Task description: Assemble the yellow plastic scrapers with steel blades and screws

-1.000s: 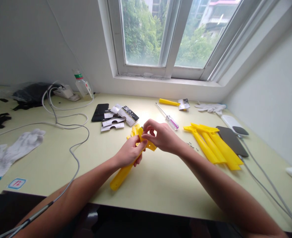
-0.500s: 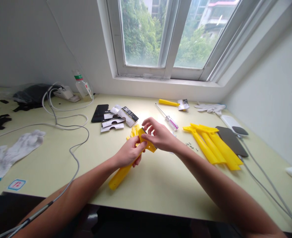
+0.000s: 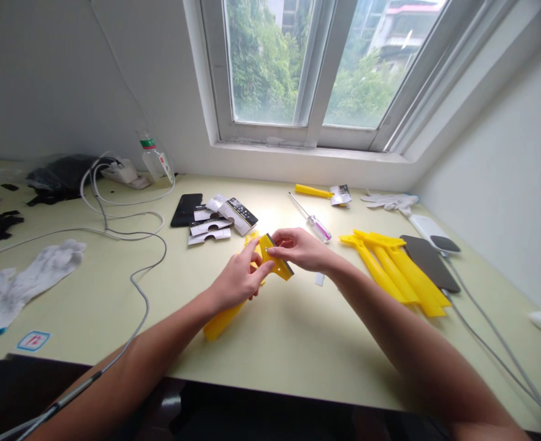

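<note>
Yellow scraper (image 3: 278,262) is being gripped near its neck by the left hand (image 3: 239,278), tilted over the table (image 3: 298,349). Its dark-edged head's touched by bent fingers of the right hand (image 3: 306,248); whether anything's actually pinched can't be told tbh.

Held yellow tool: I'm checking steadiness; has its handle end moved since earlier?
Yes, slightly: the handle end has shifted away from the near table edge.
</note>
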Tool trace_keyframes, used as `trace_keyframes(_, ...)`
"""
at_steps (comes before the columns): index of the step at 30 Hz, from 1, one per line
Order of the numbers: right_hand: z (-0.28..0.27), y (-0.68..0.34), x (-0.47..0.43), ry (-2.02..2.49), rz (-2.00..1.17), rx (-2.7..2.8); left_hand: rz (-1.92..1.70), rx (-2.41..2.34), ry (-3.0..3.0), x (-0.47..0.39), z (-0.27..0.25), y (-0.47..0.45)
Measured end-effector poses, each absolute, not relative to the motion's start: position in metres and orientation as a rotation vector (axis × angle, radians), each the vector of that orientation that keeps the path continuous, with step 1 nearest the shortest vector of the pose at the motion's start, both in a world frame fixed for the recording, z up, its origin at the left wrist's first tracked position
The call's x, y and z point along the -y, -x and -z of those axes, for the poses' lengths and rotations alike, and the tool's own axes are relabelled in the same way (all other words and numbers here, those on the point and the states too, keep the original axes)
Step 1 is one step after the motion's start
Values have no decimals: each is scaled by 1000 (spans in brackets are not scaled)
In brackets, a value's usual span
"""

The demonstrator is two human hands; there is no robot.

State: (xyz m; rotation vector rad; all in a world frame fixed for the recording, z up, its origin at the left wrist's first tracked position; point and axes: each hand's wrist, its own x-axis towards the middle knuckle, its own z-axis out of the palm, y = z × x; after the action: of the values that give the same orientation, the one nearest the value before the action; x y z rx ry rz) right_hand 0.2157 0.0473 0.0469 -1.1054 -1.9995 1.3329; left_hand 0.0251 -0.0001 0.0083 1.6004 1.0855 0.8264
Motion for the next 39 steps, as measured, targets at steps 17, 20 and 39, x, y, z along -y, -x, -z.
trace_keyframes(17,-55,-226,-56,1064,-1322,1875,-900,-1349,-2462,-4,-8,-14)
trace_keyframes(20,-72,-254,-64,1182,-1280,2123,-1038,-1247,-2387,-6,-10,-13)
trace_keyframes(39,-43,-321,-90,2448,-1240,2280,-1170,-1092,-1548,-13,-14,-14)
